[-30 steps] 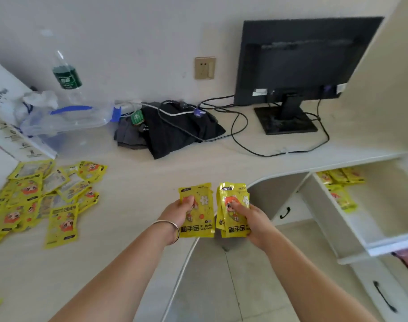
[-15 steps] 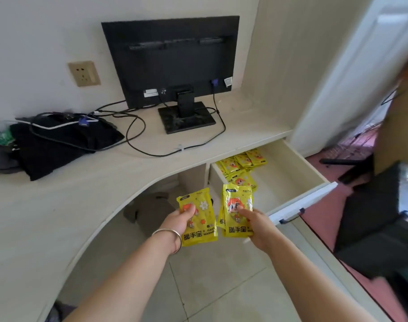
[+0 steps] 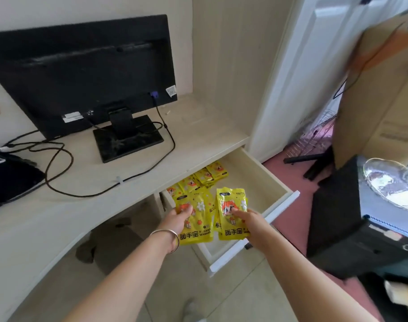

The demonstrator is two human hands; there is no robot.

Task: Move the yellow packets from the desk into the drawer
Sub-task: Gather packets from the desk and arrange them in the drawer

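Note:
My left hand (image 3: 176, 219) grips a yellow packet (image 3: 196, 228) with a cartoon face, held upright over the left front of the open drawer (image 3: 268, 182). My right hand (image 3: 251, 223) pinches a small stack of the same yellow packets (image 3: 232, 203) over the drawer's front half. Several more yellow packets (image 3: 203, 177) lie inside the drawer at its back left, partly under the desk top (image 3: 59, 217). The two held lots are side by side, a small gap between them.
A black monitor (image 3: 82, 73) on its stand sits on the desk with cables (image 3: 59, 173) trailing left to a dark bundle (image 3: 8, 177). A black box (image 3: 351, 228) with a glass dish (image 3: 393, 182) stands right of the drawer. Cardboard (image 3: 379, 89) leans behind it.
The view has swung right and closer to the drawer. Both hands, still holding their packets, have moved from in front of the drawer to over it.

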